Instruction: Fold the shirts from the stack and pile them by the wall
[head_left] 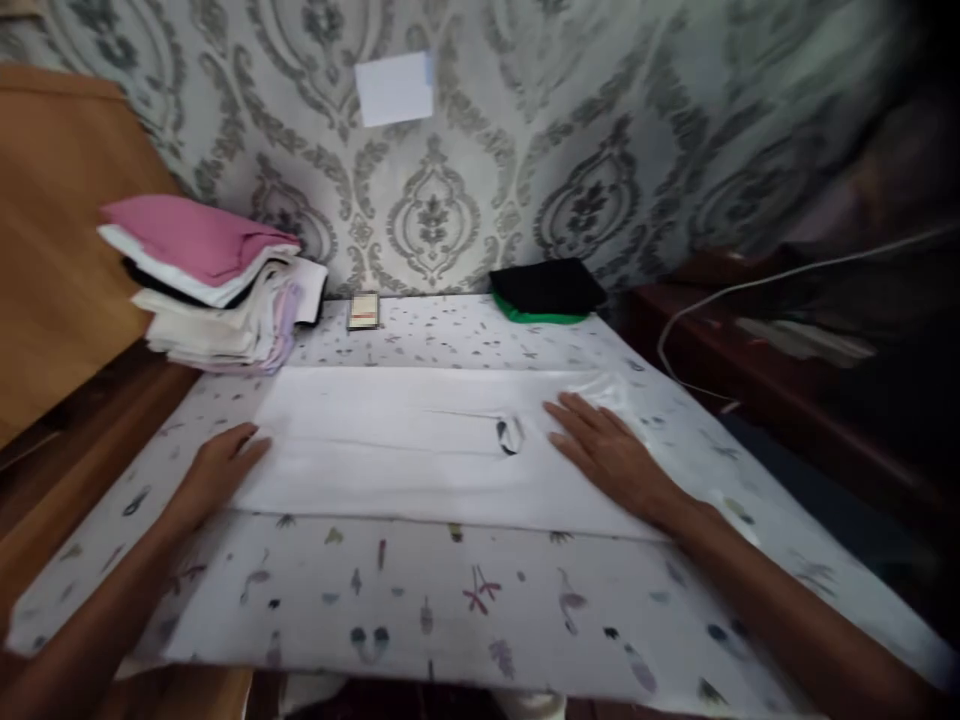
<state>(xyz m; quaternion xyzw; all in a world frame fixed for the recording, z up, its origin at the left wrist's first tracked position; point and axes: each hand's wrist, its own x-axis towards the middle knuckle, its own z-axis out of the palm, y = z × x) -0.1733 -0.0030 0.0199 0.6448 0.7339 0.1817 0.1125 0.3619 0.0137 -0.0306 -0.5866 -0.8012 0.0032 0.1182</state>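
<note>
At the far left, a brown wooden panel (60, 230) rises beside the surface (360, 600), which is spread with a white cloth printed with small motifs. Against the panel's right side sits an uneven stack of folded clothes (217, 290), pink on top, then white, black, cream and lilac layers. Nearer the person, the left hand (217, 470) is at the left end of a folded white T-shirt (375, 450); its thumb and fingers are slightly parted, and whether they pinch the fabric I cannot tell. The shirt lies flat in a long strip across the middle of the surface, its neck opening, with a dark patch inside, towards the right. Behind it, a small cream card (364, 311) lies near the patterned wall (450, 200), and a white paper (395, 90) is on the wall above. Further right is a folded black-and-green cloth (547, 290). The right hand (604, 450) rests palm down on the shirt's right part, fingers extended, holding nothing. A pale cable (720, 292) curves at far right.
</note>
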